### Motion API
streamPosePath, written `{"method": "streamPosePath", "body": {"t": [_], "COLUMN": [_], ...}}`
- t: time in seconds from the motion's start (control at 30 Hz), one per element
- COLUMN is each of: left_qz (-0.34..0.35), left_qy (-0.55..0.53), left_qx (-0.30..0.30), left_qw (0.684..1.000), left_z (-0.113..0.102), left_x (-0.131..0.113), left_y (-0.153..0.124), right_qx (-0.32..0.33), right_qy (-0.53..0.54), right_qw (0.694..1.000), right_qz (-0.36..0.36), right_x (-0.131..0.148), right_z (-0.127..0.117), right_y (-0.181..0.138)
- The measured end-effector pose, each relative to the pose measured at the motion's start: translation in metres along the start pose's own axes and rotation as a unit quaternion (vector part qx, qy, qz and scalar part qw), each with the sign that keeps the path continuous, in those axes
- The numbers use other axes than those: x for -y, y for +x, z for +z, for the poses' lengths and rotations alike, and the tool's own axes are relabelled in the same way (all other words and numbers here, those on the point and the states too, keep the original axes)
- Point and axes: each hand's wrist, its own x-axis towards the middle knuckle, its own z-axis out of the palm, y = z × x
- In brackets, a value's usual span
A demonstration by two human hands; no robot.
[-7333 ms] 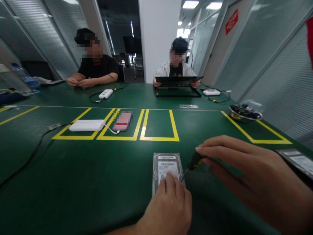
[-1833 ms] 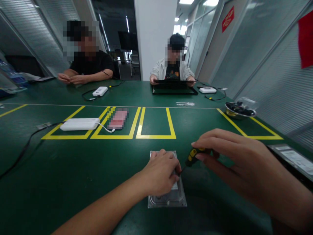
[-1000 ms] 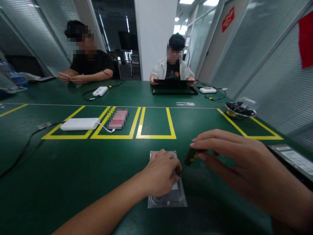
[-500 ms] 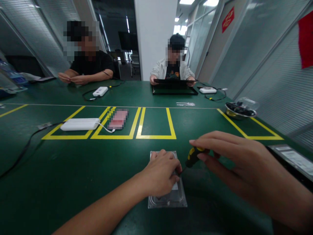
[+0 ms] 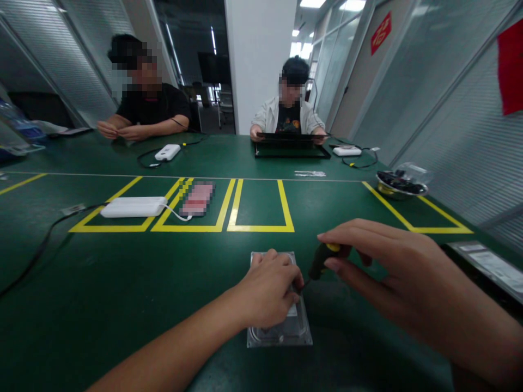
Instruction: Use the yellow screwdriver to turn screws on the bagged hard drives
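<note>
A silver hard drive point(image 5: 281, 335) lies flat on the green table in front of me, partly covered by my left hand point(image 5: 272, 288). That hand rests on top of the drive, its thumb and fingers curled at the right edge beside the screwdriver tip. My right hand point(image 5: 379, 267) pinches the black-and-yellow handle of a screwdriver point(image 5: 321, 262) between thumb and fingers. The screwdriver leans, its shaft pointing down-left to the drive's right edge. My left fingers partly hide where the tip meets the drive.
Yellow tape point(image 5: 261, 228) marks boxes on the table. A white power bank point(image 5: 133, 207) and a pink-screened phone point(image 5: 198, 198) lie left. At right are a metal bowl of dark parts point(image 5: 400, 188) and a dark-edged tray point(image 5: 490, 267). Two people sit opposite; one holds a black frame point(image 5: 292, 144).
The screwdriver handle has turned in my right fingers, showing less yellow, and my right thumb has shifted slightly left. My left hand and the hard drive stay in place.
</note>
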Motion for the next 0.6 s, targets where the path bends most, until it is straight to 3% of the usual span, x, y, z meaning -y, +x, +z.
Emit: {"method": "streamPosePath", "body": {"t": [0.37,0.6], "left_qz": [-0.002,-0.004], "left_qy": [0.009,0.002], "left_qx": [0.004,-0.001], "left_qw": [1.000,1.000], "left_z": [0.0001,-0.0005], "left_x": [-0.0001,-0.0005], "left_y": [-0.0010,-0.0020], "right_qx": [-0.005,0.028], "right_qy": [-0.004,-0.010], "right_qw": [1.000,0.999], "right_qz": [0.003,0.020], "right_x": [-0.0024,0.0018], "right_z": [0.0038,-0.0004], "right_y": [-0.0003,-0.0020]}}
